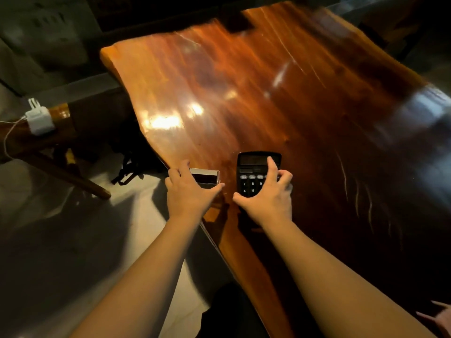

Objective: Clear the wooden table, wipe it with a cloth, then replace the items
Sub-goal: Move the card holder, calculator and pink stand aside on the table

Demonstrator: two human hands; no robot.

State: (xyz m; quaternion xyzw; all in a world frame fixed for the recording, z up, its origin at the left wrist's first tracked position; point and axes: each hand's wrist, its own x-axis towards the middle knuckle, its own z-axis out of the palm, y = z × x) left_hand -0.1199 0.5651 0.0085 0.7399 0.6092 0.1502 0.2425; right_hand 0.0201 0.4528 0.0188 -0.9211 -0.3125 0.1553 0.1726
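Observation:
A glossy reddish wooden table [268, 93] fills the upper right of the view. Near its left edge lies a black calculator [253, 170] with pale keys. My right hand [267, 196] lies over its lower half, thumb on the left side and fingers on the right, gripping it. Just left of it sits a small box [206, 175] with a light rim and dark face. My left hand [188, 193] wraps over that box, thumb on its right side. No cloth is in view.
A dark rectangular object [238, 21] sits at the table's far edge. To the left stands a wooden bench or frame [36, 135] with a white plug and cord [39, 118]. A dark bag with straps [136, 164] lies on the pale floor under the table edge.

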